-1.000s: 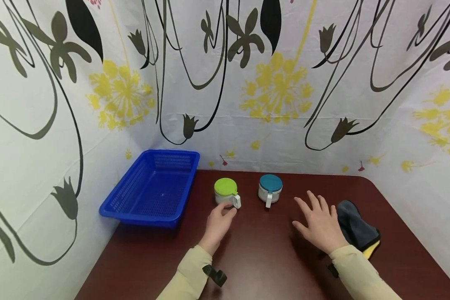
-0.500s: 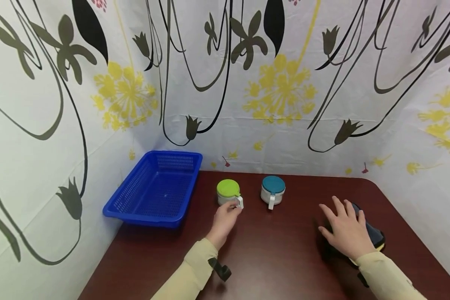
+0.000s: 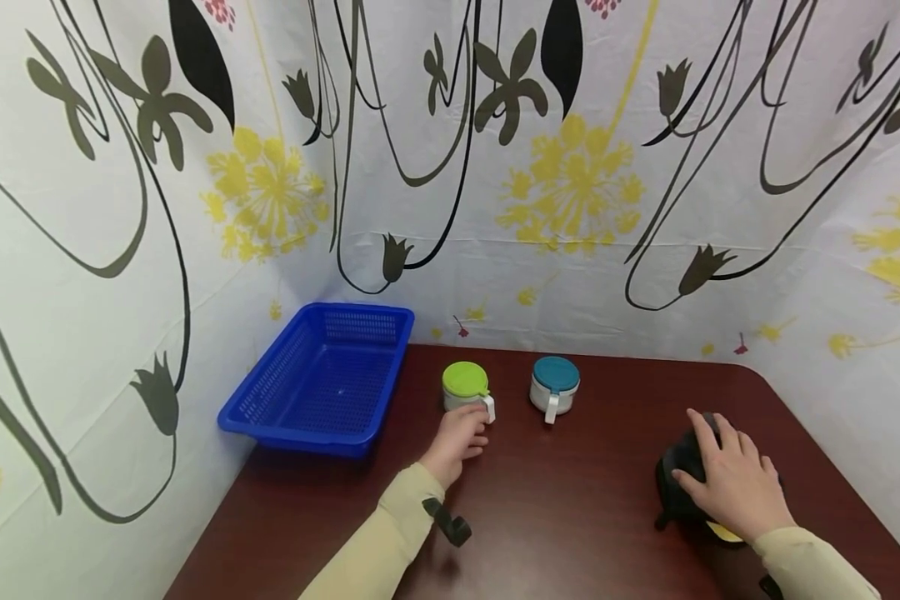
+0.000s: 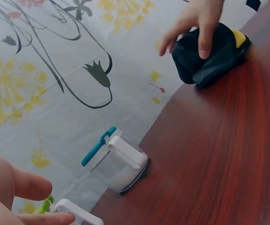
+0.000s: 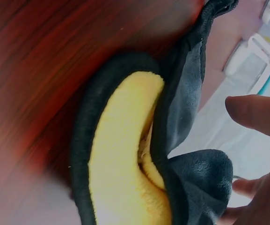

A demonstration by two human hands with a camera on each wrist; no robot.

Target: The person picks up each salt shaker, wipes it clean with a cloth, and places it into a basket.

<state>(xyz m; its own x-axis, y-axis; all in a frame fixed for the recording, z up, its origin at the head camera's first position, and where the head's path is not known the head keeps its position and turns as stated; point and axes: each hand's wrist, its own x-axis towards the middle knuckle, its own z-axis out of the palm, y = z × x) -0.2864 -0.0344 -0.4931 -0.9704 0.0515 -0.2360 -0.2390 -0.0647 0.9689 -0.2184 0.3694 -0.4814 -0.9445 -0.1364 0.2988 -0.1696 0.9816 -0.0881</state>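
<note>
Your left hand [image 3: 459, 439] rests on the dark red table [image 3: 555, 517], its curled thumb and forefinger pinching the white handle of the green-lidded jar [image 3: 466, 386] just ahead of it. The teal-lidded jar [image 3: 554, 385] stands untouched between your hands. Your right hand [image 3: 735, 483] lies on the black-and-yellow cloth [image 3: 677, 487], fingers curling over its bunched top. A blue basket [image 3: 322, 379] sits beyond your left hand, to its left.

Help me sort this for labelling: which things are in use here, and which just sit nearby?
In use:
left hand at the white handle of the green-lidded cup
right hand gripping the dark cloth

Nearby:
teal-lidded cup
blue basket
</note>
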